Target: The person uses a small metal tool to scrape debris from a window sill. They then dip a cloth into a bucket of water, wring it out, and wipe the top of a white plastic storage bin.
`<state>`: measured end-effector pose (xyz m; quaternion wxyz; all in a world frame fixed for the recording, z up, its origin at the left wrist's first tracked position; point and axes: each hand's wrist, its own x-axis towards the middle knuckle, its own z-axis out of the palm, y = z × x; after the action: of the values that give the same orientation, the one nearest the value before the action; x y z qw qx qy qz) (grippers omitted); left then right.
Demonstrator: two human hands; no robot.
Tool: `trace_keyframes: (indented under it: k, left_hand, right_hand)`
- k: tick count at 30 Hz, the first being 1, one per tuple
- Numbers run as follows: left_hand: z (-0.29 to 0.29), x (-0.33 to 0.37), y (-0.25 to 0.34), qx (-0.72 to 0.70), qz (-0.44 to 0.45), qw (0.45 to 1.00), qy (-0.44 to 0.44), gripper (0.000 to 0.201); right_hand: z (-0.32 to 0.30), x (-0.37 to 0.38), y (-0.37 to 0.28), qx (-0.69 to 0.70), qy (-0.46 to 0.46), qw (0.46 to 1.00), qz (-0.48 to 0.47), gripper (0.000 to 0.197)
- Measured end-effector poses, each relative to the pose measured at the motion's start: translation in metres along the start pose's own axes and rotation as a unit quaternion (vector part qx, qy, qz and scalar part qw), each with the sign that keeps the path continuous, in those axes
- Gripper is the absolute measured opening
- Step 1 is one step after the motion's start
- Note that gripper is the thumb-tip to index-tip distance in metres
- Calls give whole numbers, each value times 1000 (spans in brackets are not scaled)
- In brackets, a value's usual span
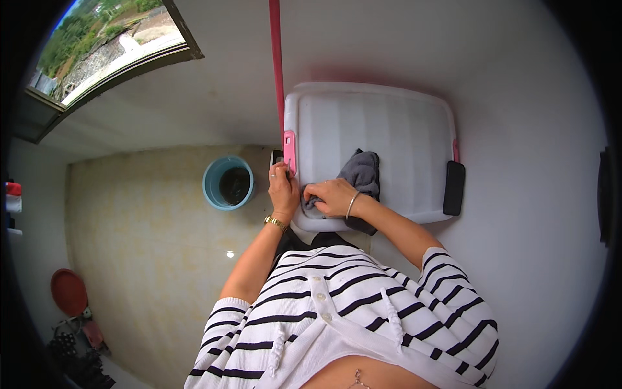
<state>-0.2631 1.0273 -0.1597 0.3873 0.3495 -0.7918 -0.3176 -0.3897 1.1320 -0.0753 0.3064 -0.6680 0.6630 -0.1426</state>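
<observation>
A large storage box with a whitish plastic lid (408, 129) stands in front of me. On its left edge is a pink latch (289, 146). My left hand (282, 192) is at that edge just below the latch, fingers closed; what they pinch is too small to make out. Over the lid's near left corner, my right hand (334, 197) grips a bunched end of a grey cloth (361, 172). The rest of the cloth lies on the lid beyond the right wrist. Part of it hides behind the hand and forearm.
A blue bucket (210, 188) of dark water stands on the floor to the left. Behind the box's left edge rises a red pole (276, 65). A black phone-like slab (454, 188) rests on the lid's right edge. A red basin (69, 292) is at far left.
</observation>
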Motion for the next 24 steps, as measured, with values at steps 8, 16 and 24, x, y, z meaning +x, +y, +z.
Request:
trace_keyframes:
  k: [8,16,24]
  left_hand:
    - [1,2,5,-6,-18,1000,7,16]
    - [1,-1,3,3,-2,1000,1,18]
    - [0,2,4,9,10,1000,0,18]
  right_hand:
    - [-91,-16,60,125,320,926,159,25]
    - [-58,-66,7,-107,185,953,212,24]
    - [-22,-87,17,-137,288,924,212,30]
